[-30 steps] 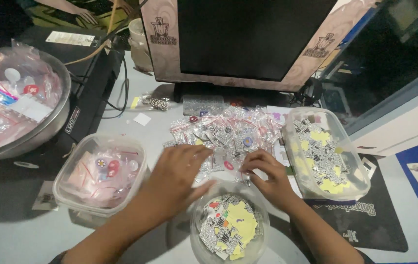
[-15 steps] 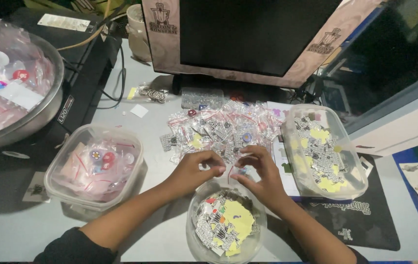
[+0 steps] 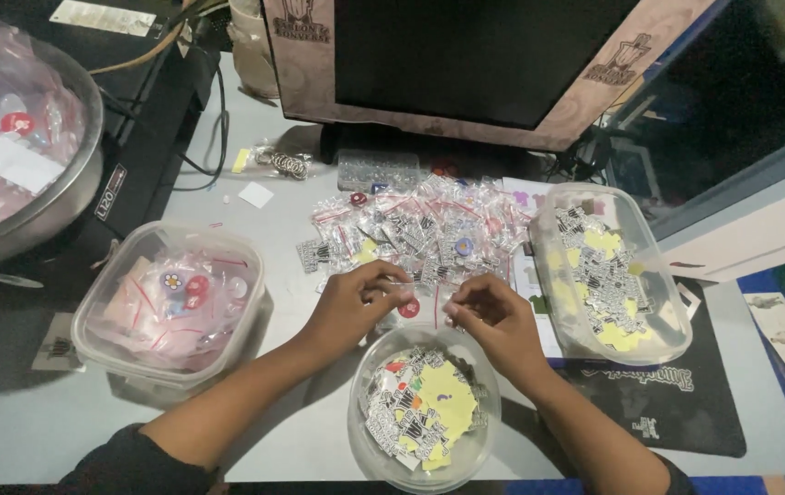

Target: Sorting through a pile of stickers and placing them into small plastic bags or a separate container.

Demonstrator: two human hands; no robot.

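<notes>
Hands meet over the middle of the grey bench [image 3: 301, 440]; the left hand [image 3: 351, 307] and the right hand [image 3: 493, 321] both pinch a small clear zip bag [image 3: 415, 298] with a red seal strip, held between them, fingers closed on its edges; a red dot shows on the bag or just under it, I cannot tell which; the bag hangs just above the far rim of a round clear bowl [image 3: 360, 431], which sits nearest the person and holds black-and-white and yellow stickers; beyond the hands a loose pile of filled zip bags [image 3: 420, 229] spreads across the bench, reaching up to the foot of a dark monitor [image 3: 475, 55] with a patterned cover around its frame; to the right of the pile stands a rectangular clear tub [image 3: 672, 339] with more black-and-white and yellow stickers inside; to the left, well apart from the hands, a square clear tub [image 3: 90, 339] holds bags with small round coloured pieces; at the far left a metal bowl [image 3: 71, 197] carries further plastic bags, resting on a black box [image 3: 149, 156] with cables trailing behind it; a dark mat [image 3: 677, 412] lies under the right forearm.
</notes>
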